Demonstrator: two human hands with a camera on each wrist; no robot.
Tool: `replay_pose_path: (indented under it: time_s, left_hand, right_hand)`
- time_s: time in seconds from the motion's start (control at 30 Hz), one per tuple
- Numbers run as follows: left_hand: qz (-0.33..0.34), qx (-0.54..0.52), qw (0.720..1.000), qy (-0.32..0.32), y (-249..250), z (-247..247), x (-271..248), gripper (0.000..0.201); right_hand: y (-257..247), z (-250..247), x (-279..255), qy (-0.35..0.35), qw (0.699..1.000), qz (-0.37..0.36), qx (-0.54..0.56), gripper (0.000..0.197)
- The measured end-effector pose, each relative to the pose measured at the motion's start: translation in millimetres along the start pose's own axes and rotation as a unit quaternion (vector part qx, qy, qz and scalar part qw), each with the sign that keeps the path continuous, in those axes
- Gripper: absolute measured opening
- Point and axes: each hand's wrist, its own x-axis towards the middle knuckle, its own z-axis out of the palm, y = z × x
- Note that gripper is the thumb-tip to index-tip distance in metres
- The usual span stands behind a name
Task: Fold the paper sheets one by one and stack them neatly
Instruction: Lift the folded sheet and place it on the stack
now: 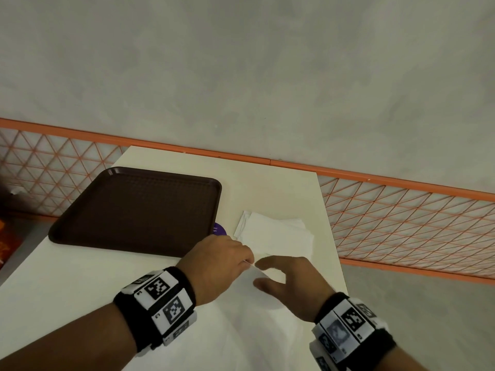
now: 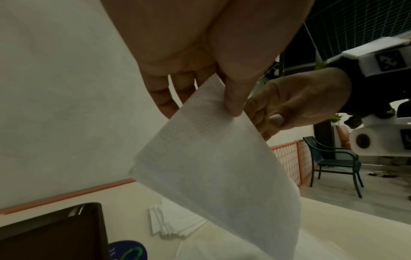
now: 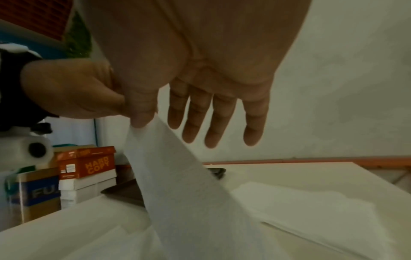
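Left hand: the left hand (image 1: 214, 266) pinched the raised corner of a paper sheet (image 2: 211, 158) between thumb and fingers, lifting that corner off the desk (image 1: 80, 290).
Right hand: the right hand (image 1: 292, 282) was just right of the left, fingers straight and spread; its thumb touched the same lifted edge, and whether it gripped the paper could not be told.
Paper sheet: white and thin, it rose to the left hand's pinch and trailed down to the near part of the desk, between the two wrists.
Folded stack: a stack of white folded sheets (image 1: 276, 234) lay just beyond the hands, edges slightly fanned, right of the tray.
Tray: a dark brown tray (image 1: 139, 207) sat on the far left of the desk.
Sticker: a round purple sticker (image 1: 219, 229) showed between tray and stack.
Wristbands: both wrists wore black bands with white marker blocks (image 1: 160, 298).
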Motion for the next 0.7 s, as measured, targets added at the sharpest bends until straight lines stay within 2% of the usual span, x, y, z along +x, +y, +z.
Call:
replay_pose_path:
  time_s: [0.07, 0.13, 0.23, 0.3, 0.37, 0.47, 0.5, 0.53, 0.6, 0.7]
  left_hand:
    - [-0.012, -0.061, 0.998, 0.021, -3, -5, -2, 0.026]
    - [-0.046, -0.151, 0.985, 0.068, -14, -11, -6, 0.017]
    - [-0.111, -0.275, 0.95, 0.098, -29, -20, -9, 0.009]
    - [-0.149, -0.334, 0.925, 0.103, -36, -21, -8, 0.008]
    - [-0.192, -0.415, 0.882, 0.111, -41, -15, -8, 0.007]
    - [-0.244, -0.573, 0.776, 0.097, -37, 0, -9, 0.014]
    - [-0.253, -0.61, 0.746, 0.087, -34, 6, -9, 0.018]
    - [-0.256, -0.63, 0.729, 0.079, -33, 12, -9, 0.022]
    - [-0.26, -0.631, 0.727, 0.071, -32, 22, -8, 0.022]
    - [-0.292, -0.574, 0.762, 0.073, -33, 29, -1, 0.016]
  right_hand:
    - [-2, 3, 3, 0.006, 0.999, -0.001, 0.037, 0.022]
    - [3, 3, 2, 0.005, 0.997, -0.002, 0.072, 0.016]
    - [14, -2, -3, -0.006, 0.987, 0.021, 0.159, 0.014]
    - [20, -7, -6, 0.015, 0.97, 0.047, 0.237, 0.014]
    - [25, -9, -8, 0.068, 0.947, 0.066, 0.308, 0.013]
    - [28, -9, -8, 0.123, 0.889, 0.102, 0.429, 0.008]
    - [27, -9, -8, 0.128, 0.875, 0.112, 0.454, 0.009]
    - [28, -9, -7, 0.128, 0.866, 0.121, 0.469, 0.011]
    - [30, -10, -5, 0.129, 0.851, 0.14, 0.489, 0.012]
    - [38, -10, -6, 0.131, 0.826, 0.176, 0.519, 0.011]
